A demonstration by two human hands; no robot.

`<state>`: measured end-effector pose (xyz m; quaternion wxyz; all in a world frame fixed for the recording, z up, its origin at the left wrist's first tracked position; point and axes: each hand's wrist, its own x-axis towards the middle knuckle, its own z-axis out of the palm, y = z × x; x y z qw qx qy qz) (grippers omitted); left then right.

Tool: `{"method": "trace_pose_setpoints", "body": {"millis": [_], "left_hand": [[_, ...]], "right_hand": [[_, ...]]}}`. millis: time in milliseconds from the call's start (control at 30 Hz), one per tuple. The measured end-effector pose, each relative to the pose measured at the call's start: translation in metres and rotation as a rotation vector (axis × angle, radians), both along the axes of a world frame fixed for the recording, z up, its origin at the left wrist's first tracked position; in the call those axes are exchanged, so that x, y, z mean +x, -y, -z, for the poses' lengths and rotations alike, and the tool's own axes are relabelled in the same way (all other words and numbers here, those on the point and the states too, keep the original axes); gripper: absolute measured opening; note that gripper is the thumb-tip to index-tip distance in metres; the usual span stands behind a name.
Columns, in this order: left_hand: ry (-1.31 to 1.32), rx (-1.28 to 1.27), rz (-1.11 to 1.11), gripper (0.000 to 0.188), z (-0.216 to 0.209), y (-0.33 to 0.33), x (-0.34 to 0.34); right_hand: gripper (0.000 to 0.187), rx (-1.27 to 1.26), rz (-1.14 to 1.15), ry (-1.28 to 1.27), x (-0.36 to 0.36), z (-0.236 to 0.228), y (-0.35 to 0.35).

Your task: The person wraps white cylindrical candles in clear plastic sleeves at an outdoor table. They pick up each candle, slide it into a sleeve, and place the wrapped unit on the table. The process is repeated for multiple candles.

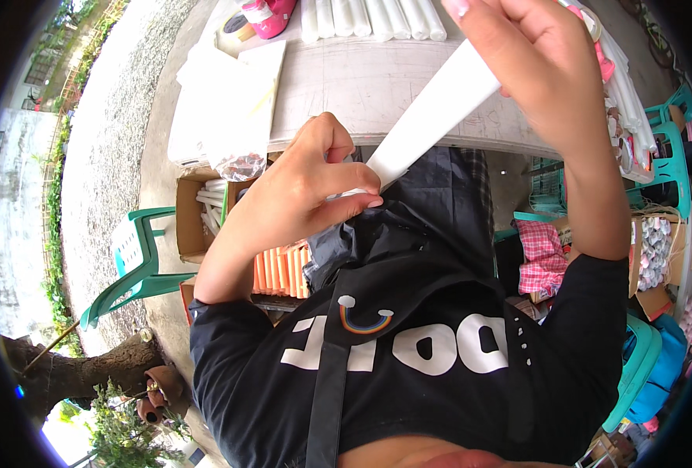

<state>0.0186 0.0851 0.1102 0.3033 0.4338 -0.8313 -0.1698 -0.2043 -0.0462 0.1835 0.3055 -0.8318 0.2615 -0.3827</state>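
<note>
A long white candle-like stick (440, 109) slants between my two hands above the near edge of the table. Its lower, narrower-looking end meets my left hand (307, 171), whose thumb and forefinger are pinched together there. At the upper right, my right hand (529, 66) is closed round the other end, partly hiding it. Several similar white sticks (373, 19) lie side by side at the far edge of the table (346, 93). I cannot make out whether the held piece is wrapped.
White sheets and clear plastic (229, 101) lie on the table's left side, near a tape roll (237, 27) and a pink container (268, 17). Below are a cardboard box (194, 214) and orange sticks (283, 271). Green chairs (131, 257) stand on both sides.
</note>
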Motion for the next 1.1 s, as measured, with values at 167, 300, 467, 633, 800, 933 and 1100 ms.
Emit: {"method": "trace_pose_setpoints", "body": {"millis": [167, 300, 467, 633, 800, 933, 1100], "left_hand": [[-0.187, 0.004, -0.04, 0.022, 0.001, 0.008, -0.002], [-0.15, -0.053, -0.069, 0.019, 0.0, 0.014, 0.0], [-0.163, -0.02, -0.044, 0.017, -0.004, 0.016, -0.001], [-0.115, -0.051, -0.061, 0.017, -0.009, 0.011, -0.004], [-0.156, -0.133, -0.108, 0.018, -0.007, 0.011, -0.001], [-0.028, -0.222, -0.235, 0.022, -0.009, 0.005, 0.003], [0.003, -0.149, -0.315, 0.022, -0.007, -0.005, 0.003]], "right_hand": [[0.032, 0.419, 0.111, -0.015, 0.011, 0.017, 0.037], [0.031, 0.459, 0.042, -0.066, 0.012, 0.043, 0.038], [0.033, -0.354, -0.317, -0.054, 0.016, 0.048, 0.014], [0.025, -0.296, -0.334, -0.198, 0.016, 0.054, -0.001], [0.028, -0.325, -0.333, -0.262, 0.013, 0.064, 0.0], [0.026, -0.258, -0.416, -0.184, 0.012, 0.069, -0.004], [0.025, -0.186, -0.53, -0.155, 0.006, 0.079, 0.003]]}}
